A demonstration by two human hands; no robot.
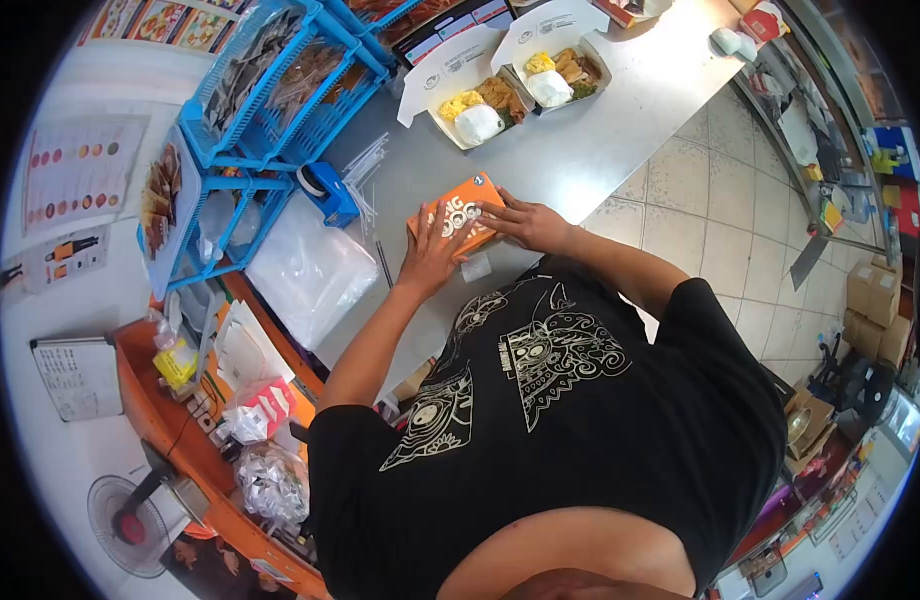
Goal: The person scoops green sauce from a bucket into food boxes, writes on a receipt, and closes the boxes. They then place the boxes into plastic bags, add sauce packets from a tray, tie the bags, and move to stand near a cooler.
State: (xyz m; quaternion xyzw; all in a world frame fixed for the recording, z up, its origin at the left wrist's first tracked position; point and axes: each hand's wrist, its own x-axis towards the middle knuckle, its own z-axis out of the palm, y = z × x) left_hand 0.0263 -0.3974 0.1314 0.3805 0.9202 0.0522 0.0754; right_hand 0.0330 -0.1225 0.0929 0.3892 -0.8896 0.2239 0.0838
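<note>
An orange box with white lettering lies closed on the metal counter, right in front of my body. My left hand rests on the box's left part with its fingers spread. From the right, my right hand lies over the box's other end, fingers stretched across the top. Neither hand wraps round the box. Beyond it stand two open food boxes, one and another to its right, each with rice, egg and meat. A small clear piece lies just below the orange box.
Blue plastic baskets stand at the left, beside a blue tape dispenser and white straws. Clear plastic bags lie on the counter. A black pen is left of my left hand. Tiled floor lies at the right.
</note>
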